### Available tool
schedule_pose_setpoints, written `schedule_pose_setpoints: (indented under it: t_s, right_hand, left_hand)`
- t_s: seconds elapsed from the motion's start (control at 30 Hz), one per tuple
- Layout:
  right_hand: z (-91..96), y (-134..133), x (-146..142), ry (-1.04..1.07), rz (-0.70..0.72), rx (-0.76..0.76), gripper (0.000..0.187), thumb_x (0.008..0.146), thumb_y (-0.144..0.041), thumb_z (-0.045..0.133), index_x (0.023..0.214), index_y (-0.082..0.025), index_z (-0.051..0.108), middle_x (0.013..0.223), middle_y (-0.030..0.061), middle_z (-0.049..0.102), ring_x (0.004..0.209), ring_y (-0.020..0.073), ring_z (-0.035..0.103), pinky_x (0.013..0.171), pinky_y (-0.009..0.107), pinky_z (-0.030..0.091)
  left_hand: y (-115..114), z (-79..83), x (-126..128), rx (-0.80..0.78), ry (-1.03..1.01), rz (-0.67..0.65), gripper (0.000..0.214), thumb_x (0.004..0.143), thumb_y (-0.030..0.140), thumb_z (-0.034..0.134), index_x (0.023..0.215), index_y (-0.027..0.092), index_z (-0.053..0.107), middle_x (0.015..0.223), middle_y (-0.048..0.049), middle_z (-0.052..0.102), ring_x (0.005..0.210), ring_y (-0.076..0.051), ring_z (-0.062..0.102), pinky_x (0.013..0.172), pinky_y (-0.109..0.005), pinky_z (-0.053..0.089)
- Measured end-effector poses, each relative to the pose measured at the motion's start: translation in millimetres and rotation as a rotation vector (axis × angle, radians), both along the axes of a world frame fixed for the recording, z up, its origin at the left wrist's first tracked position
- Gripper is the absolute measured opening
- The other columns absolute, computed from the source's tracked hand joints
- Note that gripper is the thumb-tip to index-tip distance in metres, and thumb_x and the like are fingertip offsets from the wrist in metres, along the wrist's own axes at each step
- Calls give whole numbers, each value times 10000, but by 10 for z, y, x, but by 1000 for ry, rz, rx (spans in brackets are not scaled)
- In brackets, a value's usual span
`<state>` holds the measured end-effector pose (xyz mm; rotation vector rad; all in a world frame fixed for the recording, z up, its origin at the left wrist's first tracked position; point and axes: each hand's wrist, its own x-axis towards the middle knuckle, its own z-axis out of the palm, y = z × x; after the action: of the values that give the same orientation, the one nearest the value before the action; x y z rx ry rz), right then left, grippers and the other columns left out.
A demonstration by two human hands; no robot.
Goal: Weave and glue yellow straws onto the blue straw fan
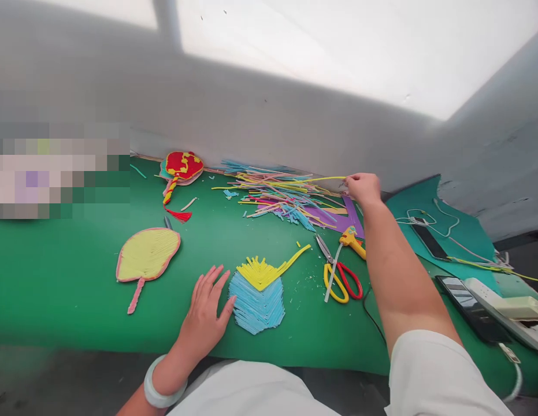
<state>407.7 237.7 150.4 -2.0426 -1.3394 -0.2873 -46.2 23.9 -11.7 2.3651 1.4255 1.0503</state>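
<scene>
My left hand [208, 309] lies with its fingers spread at the left edge of a blue and yellow craft piece [259, 309], its thumb touching the blue part. Blue strips make up the piece's lower body, and yellow strips fan out at its top, with longer ones sticking out to the right. At the back, my right hand [364, 188] pinches the end of a yellow craft stem [327, 178]. The stem's other end lies over a heap of coloured stems [269, 193] by the wall.
Scissors [338, 271] and a yellow glue gun [352, 238] lie right of the piece. A yellow leaf-shaped fan [148, 254] is at left, a red fan [184, 166] behind it. Phones [468, 306] and a power strip [503, 312] sit at far right.
</scene>
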Motion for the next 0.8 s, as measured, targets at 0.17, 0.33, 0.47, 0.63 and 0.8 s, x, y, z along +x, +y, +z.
schedule_pose_setpoints:
  t_s: [0.17, 0.33, 0.47, 0.63, 0.8]
  right_hand:
    - [373, -724, 132, -180, -202, 127, 343, 962, -281, 523, 1051, -35, 745, 1098, 265, 690, 1154, 298, 570, 928, 499, 314]
    - [484, -1307, 209, -315, -230, 675, 480, 1016, -471, 443, 1054, -102, 747, 962, 184, 723, 910, 251, 679, 801, 449, 454]
    - [604, -1564, 242, -136, -167, 1098, 689, 911, -723, 366, 1037, -156, 735, 934, 138, 737, 668, 197, 688, 624, 430, 489]
    - [337, -1763, -312, -44, -121, 900, 633, 934, -692, 422, 1030, -153, 740, 936, 141, 752, 702, 206, 683, 721, 444, 517]
    - [-487, -2027, -1000, 89, 186, 74, 435, 909, -563, 532, 834, -195, 751, 799, 72, 744, 694, 197, 653, 661, 336, 483]
  left_hand:
    - [13, 0, -6, -7, -35, -14, 493, 1014, 334, 487, 1490, 288, 367, 1485, -124, 485, 1435, -299, 409, 1162, -592, 359]
    - [21, -14, -8, -14, -31, -16, 477, 1015, 332, 484, 1478, 286, 380, 1489, -118, 478, 1438, -297, 400, 1164, -599, 356]
    - [24, -35, -13, -9, -25, -10, 469, 1015, 337, 485, 1470, 286, 386, 1480, -119, 485, 1433, -302, 406, 1155, -602, 371]
    - [25, -37, -17, -8, -26, -11, 468, 1016, 338, 484, 1471, 278, 391, 1480, -122, 488, 1430, -304, 412, 1157, -597, 368]
    - [20, -22, -12, -8, -46, 4, 456, 1012, 339, 492, 1456, 266, 423, 1474, -116, 506, 1431, -295, 416, 1167, -572, 364]
